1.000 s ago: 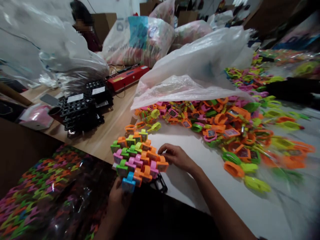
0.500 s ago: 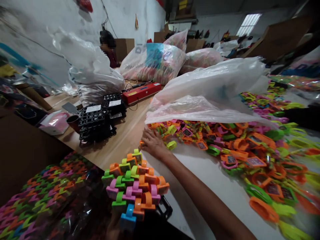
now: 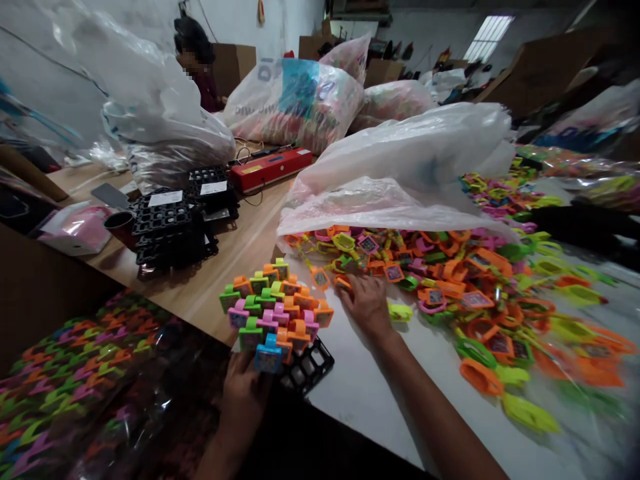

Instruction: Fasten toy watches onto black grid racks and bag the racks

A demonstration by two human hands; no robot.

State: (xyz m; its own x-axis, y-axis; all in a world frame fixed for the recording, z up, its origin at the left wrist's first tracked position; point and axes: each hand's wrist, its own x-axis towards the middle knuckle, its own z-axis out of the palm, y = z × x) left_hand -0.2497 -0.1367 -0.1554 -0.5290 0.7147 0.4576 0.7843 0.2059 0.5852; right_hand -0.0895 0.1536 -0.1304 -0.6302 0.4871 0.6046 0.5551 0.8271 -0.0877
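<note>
Black tray (image 3: 320,377): at the edge of the white tabletop (image 3: 360,390), just before you.
Done: many coloured toy watches (image 3: 273,313) already stand in rows on it.
Left: some cells near its right corner are open; a big loose pile (image 3: 450,273) lies beyond.
Your left hand (image 3: 243,387): fingers seem to grip the tray's near side.
Your right hand (image 3: 367,303): fingertips touch an orange piece (image 3: 344,283); whether they pinch it, I cannot tell.

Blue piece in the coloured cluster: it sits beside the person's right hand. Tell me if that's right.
Wrong hand: in the head view, the blue piece in the coloured cluster sits beside the person's left hand.
</note>
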